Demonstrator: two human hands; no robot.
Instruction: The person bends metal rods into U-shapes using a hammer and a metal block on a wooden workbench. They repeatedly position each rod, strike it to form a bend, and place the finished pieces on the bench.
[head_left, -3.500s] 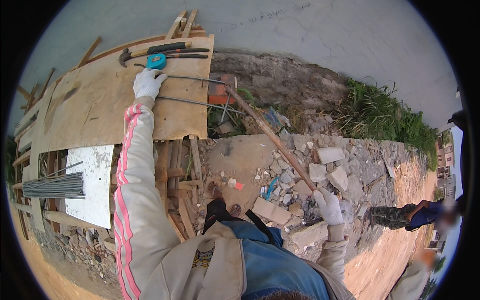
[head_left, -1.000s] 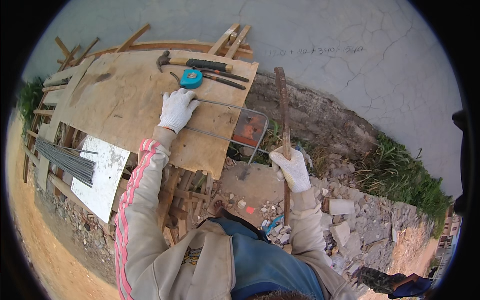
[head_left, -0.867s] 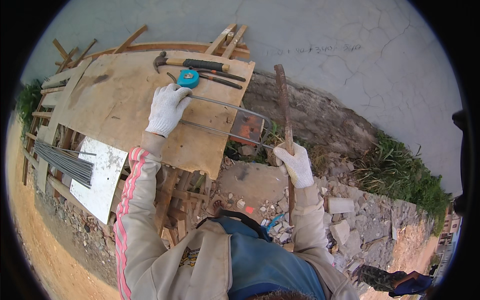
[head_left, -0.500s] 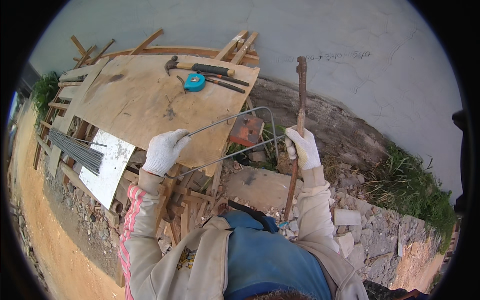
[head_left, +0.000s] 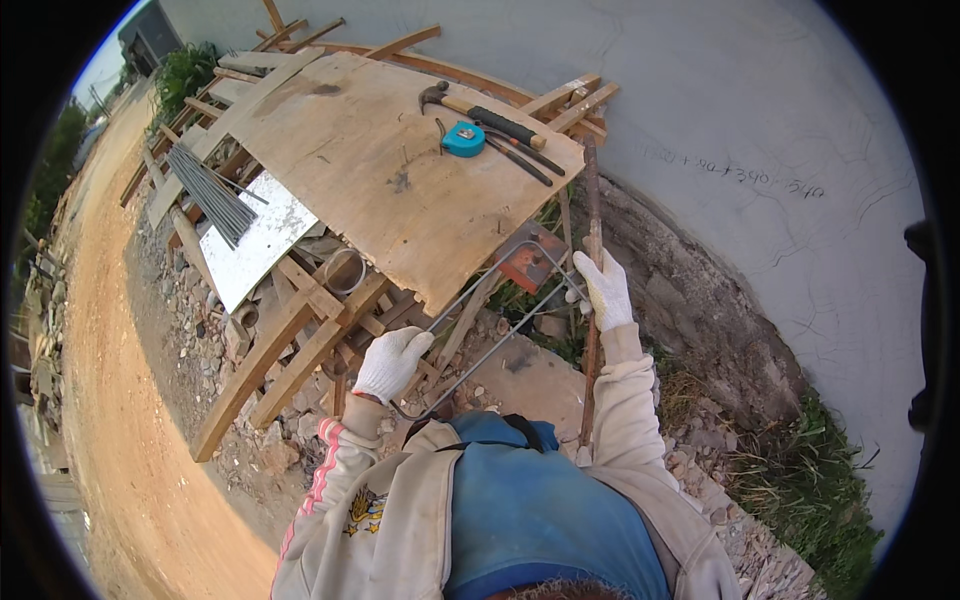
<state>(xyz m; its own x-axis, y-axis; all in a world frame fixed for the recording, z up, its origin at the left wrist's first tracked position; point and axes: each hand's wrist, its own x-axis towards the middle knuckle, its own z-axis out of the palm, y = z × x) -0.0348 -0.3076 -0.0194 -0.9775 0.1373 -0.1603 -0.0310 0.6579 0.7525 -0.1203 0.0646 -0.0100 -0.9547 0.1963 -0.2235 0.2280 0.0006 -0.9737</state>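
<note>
The left hand (head_left: 393, 362), in a white knitted glove, hides one corner of the bent steel rod (head_left: 497, 345); its grip is closed on that rod, finger undersides out of sight. The right hand (head_left: 605, 290), gloved alike, has its grip closed around a rusty bar (head_left: 589, 390), covering part of it; whether its fingers also touch the rod's end cannot be told. The rod is thin, grey, folded into a long loop with rounded corners, held just off the near end of the bench (head_left: 345, 175). The bench top is stained plywood, ragged-edged, carrying a hammer (head_left: 495, 121), turquoise tape measure (head_left: 463, 140) and dark-handled pincers (head_left: 520, 162). Beyond the loop, a reddish block (head_left: 528, 262) is partly obscured. A rod bundle (head_left: 212, 195) overlies a white panel (head_left: 265, 237); timber (head_left: 318, 355) and rubble (head_left: 280, 455) obstruct the ground.
</note>
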